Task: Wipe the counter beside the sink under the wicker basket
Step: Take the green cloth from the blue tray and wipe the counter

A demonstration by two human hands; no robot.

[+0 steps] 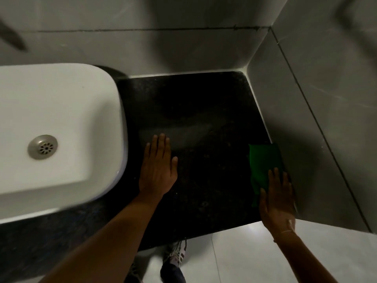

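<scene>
The dark speckled counter (204, 111) lies between the white sink (61, 119) and the grey tiled corner. My left hand (158, 168) rests flat on the counter beside the sink, fingers together, holding nothing. My right hand (277, 201) presses flat on a folded green cloth (264, 162) at the counter's right edge, against the side wall. A pale smeared streak crosses the counter's middle. No wicker basket is in view.
The sink's metal drain (42, 147) shows at the left. Grey wall tiles (326, 99) close the back and right sides. Below the counter's front edge lie a light floor (255, 252) and a person's shoe (176, 254).
</scene>
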